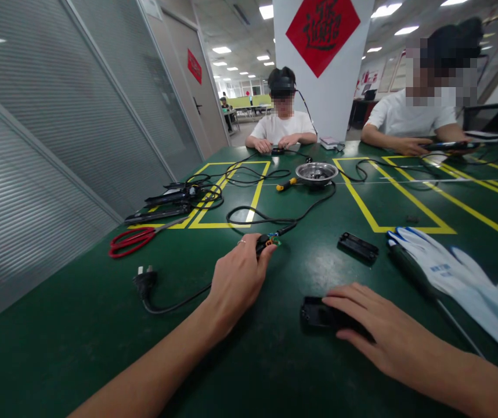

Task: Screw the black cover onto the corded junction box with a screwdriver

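The person's right hand (375,325) is curled narrow over a black oblong plastic casing half (316,313), fingers across its top and thumb along the near side, apparently to steady it against the dark green tabletop (249,377).

Left of that grip and slightly farther off, the left hand (238,278) pinches a small green circuit board with black and copper-coloured parts (270,241) between thumb and fingers. The pinch leaves the board's outer end exposed, perhaps to spare the components and thin wires. A black cable runs from this end; another, left of the wrist, ends in a black plug with metal prongs (145,283).

Beyond the right hand lies a second black plastic casing half (357,248), hollow side up. To its right, white fabric gloves with blue edging (449,273) lie beside a dark-handled, long-shafted screwdriver (410,267); the blue print on the glove is too small to read.

Well left of the left hand are red-handled scissors (131,241). Farther ahead are a yellow-and-black tool handle (286,184) and a shiny metal bowl (305,179) holding small pieces.

Past them sit two co-workers in white shirts. Behind, a red diamond-shaped sign (323,32) bears black brush characters I cannot read surely.
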Tool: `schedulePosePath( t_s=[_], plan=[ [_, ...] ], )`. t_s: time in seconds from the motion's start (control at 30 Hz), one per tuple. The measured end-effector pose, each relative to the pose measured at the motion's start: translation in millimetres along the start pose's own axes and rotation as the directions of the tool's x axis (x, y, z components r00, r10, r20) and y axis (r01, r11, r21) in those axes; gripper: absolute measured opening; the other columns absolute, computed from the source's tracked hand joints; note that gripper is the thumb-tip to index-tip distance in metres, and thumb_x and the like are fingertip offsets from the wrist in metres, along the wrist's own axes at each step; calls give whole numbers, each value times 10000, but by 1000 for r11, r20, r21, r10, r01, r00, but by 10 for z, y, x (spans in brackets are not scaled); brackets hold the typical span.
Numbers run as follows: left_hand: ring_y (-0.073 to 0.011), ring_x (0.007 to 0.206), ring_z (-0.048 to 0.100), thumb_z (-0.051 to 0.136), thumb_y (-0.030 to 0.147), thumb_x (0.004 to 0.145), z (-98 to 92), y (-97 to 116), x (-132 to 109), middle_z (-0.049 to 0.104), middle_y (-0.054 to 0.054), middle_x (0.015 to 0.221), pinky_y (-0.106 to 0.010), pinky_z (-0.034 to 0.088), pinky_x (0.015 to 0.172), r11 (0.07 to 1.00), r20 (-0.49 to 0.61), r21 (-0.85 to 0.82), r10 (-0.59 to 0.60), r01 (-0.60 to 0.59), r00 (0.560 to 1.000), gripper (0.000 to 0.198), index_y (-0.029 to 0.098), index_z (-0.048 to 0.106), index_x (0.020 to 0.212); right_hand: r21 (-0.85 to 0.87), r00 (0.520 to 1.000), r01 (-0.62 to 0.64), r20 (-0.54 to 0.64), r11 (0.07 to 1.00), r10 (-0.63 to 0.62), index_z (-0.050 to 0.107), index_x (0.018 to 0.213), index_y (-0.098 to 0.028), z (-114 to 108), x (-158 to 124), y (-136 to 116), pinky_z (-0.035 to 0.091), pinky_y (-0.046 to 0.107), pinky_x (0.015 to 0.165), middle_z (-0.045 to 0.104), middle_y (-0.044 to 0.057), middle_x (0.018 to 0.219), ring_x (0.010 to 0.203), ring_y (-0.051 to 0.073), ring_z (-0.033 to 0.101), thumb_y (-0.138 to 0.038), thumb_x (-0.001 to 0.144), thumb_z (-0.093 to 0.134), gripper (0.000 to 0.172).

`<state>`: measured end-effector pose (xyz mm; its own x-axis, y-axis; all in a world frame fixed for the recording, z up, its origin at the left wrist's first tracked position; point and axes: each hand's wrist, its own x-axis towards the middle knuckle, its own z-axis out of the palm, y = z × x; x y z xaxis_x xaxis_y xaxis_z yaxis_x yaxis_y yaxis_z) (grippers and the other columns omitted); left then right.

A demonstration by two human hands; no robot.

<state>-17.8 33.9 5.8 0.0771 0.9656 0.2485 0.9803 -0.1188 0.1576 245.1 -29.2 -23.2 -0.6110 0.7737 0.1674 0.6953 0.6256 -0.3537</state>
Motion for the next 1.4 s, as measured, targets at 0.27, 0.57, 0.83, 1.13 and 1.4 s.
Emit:
schedulePosePath(
  t_s=[0.27,0.57,0.83,1.13,1.4],
  plan=[
    [-222,922,610,377,463,966,96,166,-214,602,-58,1066,-328,485,731,897,123,-201,423,-395,898,343,204,431,1184,-181,932,20,-352,983,-84,397,1372,-213,-127,118,181,376,444,1088,424,80,1414,1317,215,376,-245,869,546,526],
    [-280,1060,534,623,566,797,182,312,-361,536,-120,1232,-454,446,917,738,155,-419,631,-528,760,736,189,309,1347,-190,928,136,-320,972,-192,538,1209,-168,101,34,261,477,405,971,639,61,1134,1086,185,566,-111,861,518,353],
    [-243,1033,524,615,304,848,196,244,-345,537,-83,1175,-420,455,919,754,190,-422,616,-502,765,594,230,320,1358,-17,945,91,-313,996,-91,589,1128,-185,44,15,222,496,349,860,615,60,1058,977,159,561,-125,840,552,296],
    [-242,968,517,585,333,861,160,247,-311,532,-71,1156,-419,452,853,759,226,-357,635,-544,739,477,252,408,1297,-44,954,77,-288,996,-87,594,1138,-188,88,6,251,493,347,827,611,57,1041,932,156,555,-138,858,527,292],
    [-236,934,512,554,302,874,103,239,-270,529,-77,1133,-405,445,821,745,251,-332,661,-579,707,442,253,435,1296,-33,970,70,-232,997,-76,615,1108,-194,87,8,259,485,356,794,610,59,1007,895,158,547,-165,872,509,260]
  ],
)
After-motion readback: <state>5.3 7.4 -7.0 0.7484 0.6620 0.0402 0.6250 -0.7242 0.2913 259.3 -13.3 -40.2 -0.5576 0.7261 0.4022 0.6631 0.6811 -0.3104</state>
